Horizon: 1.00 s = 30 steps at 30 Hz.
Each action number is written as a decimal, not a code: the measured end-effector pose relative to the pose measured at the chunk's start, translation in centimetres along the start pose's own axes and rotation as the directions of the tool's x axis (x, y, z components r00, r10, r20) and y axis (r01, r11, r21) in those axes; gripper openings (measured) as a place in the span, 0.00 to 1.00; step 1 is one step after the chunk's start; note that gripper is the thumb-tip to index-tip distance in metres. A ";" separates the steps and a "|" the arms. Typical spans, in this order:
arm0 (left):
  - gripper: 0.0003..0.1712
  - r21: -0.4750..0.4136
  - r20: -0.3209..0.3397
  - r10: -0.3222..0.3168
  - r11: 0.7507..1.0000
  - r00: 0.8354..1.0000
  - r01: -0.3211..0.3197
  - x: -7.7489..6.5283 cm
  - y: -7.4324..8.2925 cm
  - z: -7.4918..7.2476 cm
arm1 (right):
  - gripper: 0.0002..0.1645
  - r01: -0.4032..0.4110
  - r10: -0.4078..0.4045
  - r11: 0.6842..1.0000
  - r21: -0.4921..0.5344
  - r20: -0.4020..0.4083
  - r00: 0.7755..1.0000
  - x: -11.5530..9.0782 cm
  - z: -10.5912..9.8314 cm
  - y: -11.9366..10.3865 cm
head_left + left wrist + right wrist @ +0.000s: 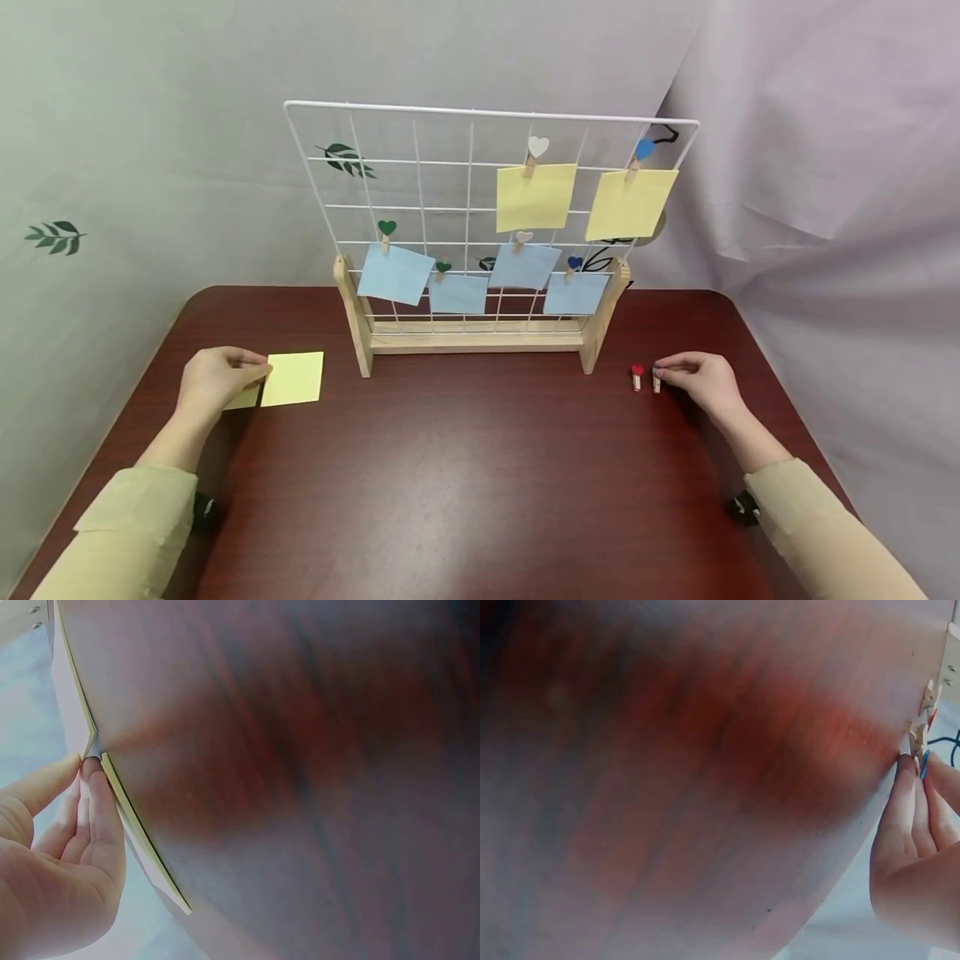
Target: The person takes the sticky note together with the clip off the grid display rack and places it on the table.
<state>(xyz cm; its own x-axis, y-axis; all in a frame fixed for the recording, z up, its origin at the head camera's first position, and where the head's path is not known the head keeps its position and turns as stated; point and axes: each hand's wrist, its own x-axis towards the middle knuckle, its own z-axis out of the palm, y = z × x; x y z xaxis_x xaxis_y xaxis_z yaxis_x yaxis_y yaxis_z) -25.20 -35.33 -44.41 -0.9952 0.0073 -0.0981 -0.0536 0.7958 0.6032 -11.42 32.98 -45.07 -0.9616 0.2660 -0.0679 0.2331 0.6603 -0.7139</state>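
Note:
My left hand pinches the left edge of a yellow paper note between thumb and fingers at the table's left side. In the left wrist view that note is slightly raised at the pinched edge. Partly hidden under the hand lies more yellow paper, seen as a thin pad. On the right, my right hand pinches the heart end of a small wooden clothespin; its heart looks blue in the right wrist view. Just left of it lies a clothespin with a red heart.
A white wire grid rack on a wooden stand stands at the back. Heart clothespins hold two yellow notes high on its right and several blue notes lower down. The dark red table meets a grey curtain behind.

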 end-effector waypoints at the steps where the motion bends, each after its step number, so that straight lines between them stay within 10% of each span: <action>1: 0.18 0.001 -0.002 0.000 1.000 1.000 0.000 0.0 0.0 0.0 | 0.18 0.001 -0.001 1.000 -0.001 0.002 1.000 0.0 0.0 -0.1; 30: 0.20 -0.046 0.003 0.005 0.999 1.000 -0.004 -0.3 0.6 0.1 | 0.13 0.112 -0.123 0.986 -0.126 -0.088 0.988 -0.4 -0.1 -0.5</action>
<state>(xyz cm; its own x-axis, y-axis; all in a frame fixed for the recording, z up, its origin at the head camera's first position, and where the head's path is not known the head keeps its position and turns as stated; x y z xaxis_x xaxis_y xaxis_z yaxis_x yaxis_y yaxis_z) -24.97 -34.81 -44.06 -0.9951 0.0127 -0.0976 -0.0529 0.7672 0.6393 -11.08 32.64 -44.63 -0.9665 0.2432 0.0823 0.1404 0.7691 -0.6235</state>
